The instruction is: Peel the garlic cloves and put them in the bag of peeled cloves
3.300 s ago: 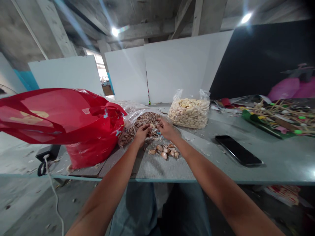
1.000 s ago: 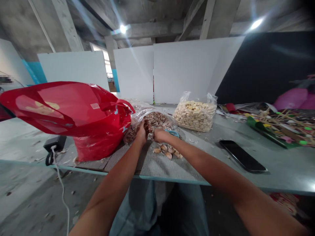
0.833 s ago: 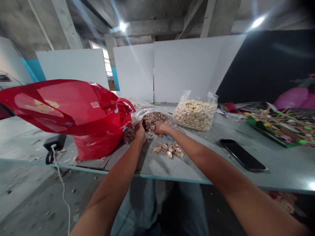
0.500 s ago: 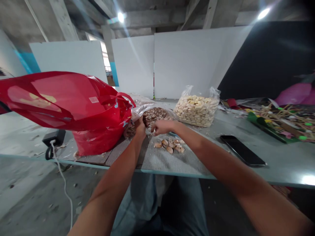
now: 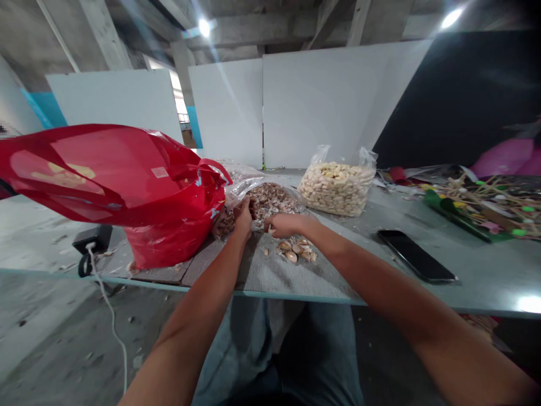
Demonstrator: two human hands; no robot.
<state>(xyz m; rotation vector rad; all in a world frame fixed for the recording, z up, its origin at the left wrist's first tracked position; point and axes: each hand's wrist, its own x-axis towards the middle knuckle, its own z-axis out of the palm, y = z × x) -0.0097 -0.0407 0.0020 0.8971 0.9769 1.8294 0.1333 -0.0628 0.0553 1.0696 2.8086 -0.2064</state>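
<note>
My left hand (image 5: pixel 243 217) is at the near left edge of an open clear plastic bag (image 5: pixel 253 181) full of brown husks (image 5: pixel 276 200). Its fingers are curled, and what they hold is hidden. Just right of it, my right hand (image 5: pixel 286 225) hovers low over the bag's front edge with fingers pinched. A small pale bit shows at those fingertips, too small to name. Below the right hand, a small pile of flat tan shelled pieces (image 5: pixel 296 251) lies on the grey board (image 5: pixel 262 276). One loose piece (image 5: pixel 266 252) sits left of the pile.
A large red bag (image 5: pixel 169 242) stands on the left, by a black adapter (image 5: pixel 93 239) with a white cable. Behind the right arm are a clear bag of pale kernels (image 5: pixel 336 189) and a black phone (image 5: pixel 416 256). Craft sticks and colourful scraps (image 5: pixel 486 203) lie far right.
My right hand has shifted slightly right and down, uncovering more husks. A single piece now lies left of the pile, whose left side looks smaller. My left hand stays at the bag's edge.
</note>
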